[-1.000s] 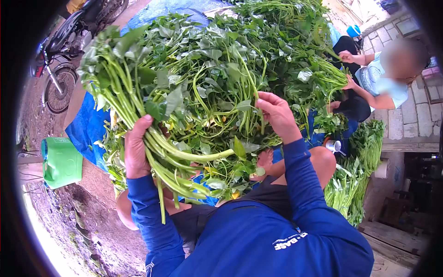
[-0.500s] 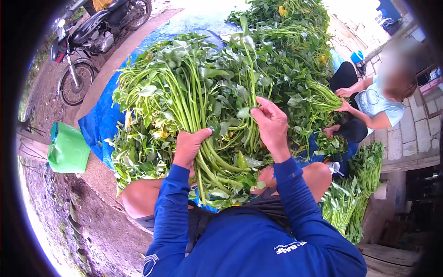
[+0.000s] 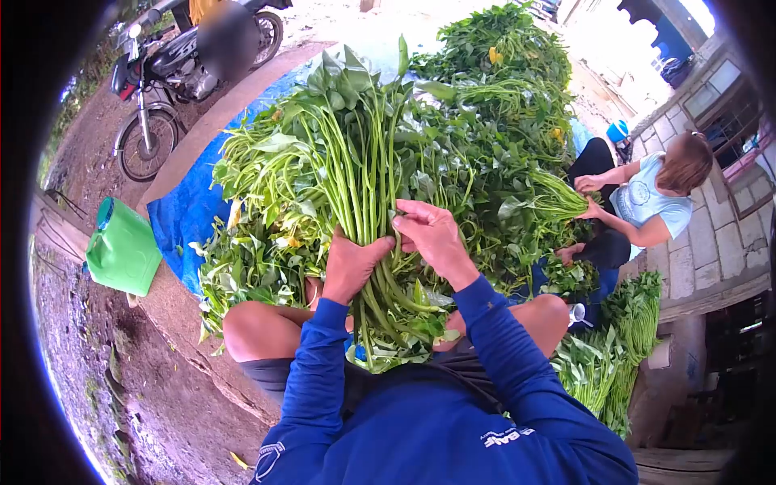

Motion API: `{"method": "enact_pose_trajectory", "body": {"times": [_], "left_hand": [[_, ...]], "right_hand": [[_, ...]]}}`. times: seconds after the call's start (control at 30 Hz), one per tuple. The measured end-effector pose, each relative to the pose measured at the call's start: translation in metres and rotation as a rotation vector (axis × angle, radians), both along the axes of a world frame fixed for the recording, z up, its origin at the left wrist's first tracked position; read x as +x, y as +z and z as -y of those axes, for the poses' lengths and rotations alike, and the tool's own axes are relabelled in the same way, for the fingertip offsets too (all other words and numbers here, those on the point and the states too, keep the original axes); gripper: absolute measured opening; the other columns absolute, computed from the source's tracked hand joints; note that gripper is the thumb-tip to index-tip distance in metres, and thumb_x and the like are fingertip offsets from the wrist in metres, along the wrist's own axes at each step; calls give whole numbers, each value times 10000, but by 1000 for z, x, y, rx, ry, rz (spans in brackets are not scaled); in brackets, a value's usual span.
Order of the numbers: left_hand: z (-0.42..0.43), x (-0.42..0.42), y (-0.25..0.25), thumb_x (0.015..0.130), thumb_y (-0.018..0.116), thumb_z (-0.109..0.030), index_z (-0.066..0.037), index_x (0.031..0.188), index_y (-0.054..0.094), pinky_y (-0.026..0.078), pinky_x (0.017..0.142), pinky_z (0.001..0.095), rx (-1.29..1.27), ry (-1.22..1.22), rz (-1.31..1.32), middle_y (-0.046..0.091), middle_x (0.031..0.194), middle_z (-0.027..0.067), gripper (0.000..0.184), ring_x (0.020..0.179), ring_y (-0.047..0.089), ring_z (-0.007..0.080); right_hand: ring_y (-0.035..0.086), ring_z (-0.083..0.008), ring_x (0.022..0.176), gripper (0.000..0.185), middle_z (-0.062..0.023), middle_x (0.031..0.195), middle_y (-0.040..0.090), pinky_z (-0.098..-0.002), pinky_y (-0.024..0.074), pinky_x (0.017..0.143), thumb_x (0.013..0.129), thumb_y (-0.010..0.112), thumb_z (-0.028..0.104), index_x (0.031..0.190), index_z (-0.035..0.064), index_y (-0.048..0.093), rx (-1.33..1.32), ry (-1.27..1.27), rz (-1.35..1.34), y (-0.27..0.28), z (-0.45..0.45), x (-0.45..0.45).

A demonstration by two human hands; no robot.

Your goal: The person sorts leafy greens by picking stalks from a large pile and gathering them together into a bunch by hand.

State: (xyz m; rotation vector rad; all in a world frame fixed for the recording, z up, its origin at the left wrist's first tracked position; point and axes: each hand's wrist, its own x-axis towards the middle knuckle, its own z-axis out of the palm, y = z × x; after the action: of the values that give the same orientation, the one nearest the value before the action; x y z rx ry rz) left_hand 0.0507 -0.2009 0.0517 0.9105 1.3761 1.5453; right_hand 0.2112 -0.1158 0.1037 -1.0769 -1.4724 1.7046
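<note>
My left hand point(image 3: 354, 263) is closed around a thick bunch of water spinach point(image 3: 356, 174), gripping the long green stems near their lower part. The leafy tops point away from me, and the cut ends hang below my fist. Just beside it, my right hand point(image 3: 436, 242) pinches a single stem point(image 3: 394, 153) at the bunch's right side, thumb against fingers. Under and beyond both hands lies a large heap of loose water spinach point(image 3: 477, 162), some of its leaves yellowed.
A blue tarp point(image 3: 182, 230) lies under the heap. At left are a green plastic container point(image 3: 125, 250) and a motorcycle point(image 3: 174, 73). A person point(image 3: 651, 194) sits at right holding another bunch point(image 3: 546, 198). Sorted bundles point(image 3: 618, 356) lie near a block wall point(image 3: 695, 234).
My right hand has brought its stem left against the bunch. The bunch in my left hand has shifted right and stands straighter. The other person still holds their bunch.
</note>
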Motion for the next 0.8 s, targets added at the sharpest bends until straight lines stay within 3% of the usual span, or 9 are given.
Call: {"method": "enact_pose_trajectory", "body": {"times": [0.13, 0.2, 0.27, 0.4, 0.5, 0.6, 0.8], "left_hand": [[11, 7, 20, 779, 935, -265, 69, 1314, 568, 591, 913, 346, 11, 2, -89, 771, 1141, 143, 730, 993, 742, 202], [16, 12, 21, 728, 968, -359, 74, 1312, 552, 600, 897, 370, -19, 74, -255, 774, 1122, 181, 838, 997, 757, 239], [14, 22, 33, 705, 975, -398, 79, 1308, 544, 605, 885, 382, -45, 110, -352, 774, 1115, 201, 881, 998, 765, 262], [8, 34, 40, 719, 934, -374, 69, 1230, 538, 612, 800, 459, 34, 162, -491, 771, 992, 242, 783, 884, 778, 374], [6, 34, 59, 734, 923, -375, 48, 1211, 519, 601, 741, 513, -5, 233, -830, 753, 916, 268, 755, 830, 758, 431], [7, 23, 89, 757, 909, -374, 14, 1197, 497, 574, 676, 553, 36, 132, -1084, 732, 868, 286, 716, 783, 731, 471], [-11, 19, 131, 780, 876, -309, -54, 1214, 497, 577, 739, 505, 253, -51, -1425, 732, 975, 205, 631, 890, 725, 426]], "right_hand": [[664, -79, 741, 468, -63, 1019, 734, -238, 575, 637, 1004, 725, 105, 1433, -46, 614, 34, 40, -53, 5, 7, 6], [664, -82, 738, 504, -76, 1039, 740, -241, 582, 633, 1002, 731, 106, 1459, -52, 590, 50, 56, -90, 7, 10, 11], [681, -93, 772, 558, -138, 1169, 743, -280, 645, 681, 999, 728, 88, 1504, -49, 534, 73, 56, -52, 17, 15, 20], [724, -155, 956, 537, -152, 1277, 719, -354, 668, 785, 1013, 707, 98, 1508, -31, 543, 53, -6, -210, 3, 18, 26], [727, -200, 1056, 517, -144, 1310, 713, -404, 645, 888, 1027, 694, 154, 1499, -15, 566, 67, -58, -280, 2, 24, 29], [732, -214, 1100, 454, -104, 1340, 708, -425, 623, 971, 1043, 655, 121, 1487, 42, 602, 45, -90, -250, 8, 31, 28], [682, -228, 1230, 383, -70, 1268, 730, -445, 562, 1050, 1002, 716, 122, 1379, 67, 680, -46, -8, -458, 5, 32, 44]]}}
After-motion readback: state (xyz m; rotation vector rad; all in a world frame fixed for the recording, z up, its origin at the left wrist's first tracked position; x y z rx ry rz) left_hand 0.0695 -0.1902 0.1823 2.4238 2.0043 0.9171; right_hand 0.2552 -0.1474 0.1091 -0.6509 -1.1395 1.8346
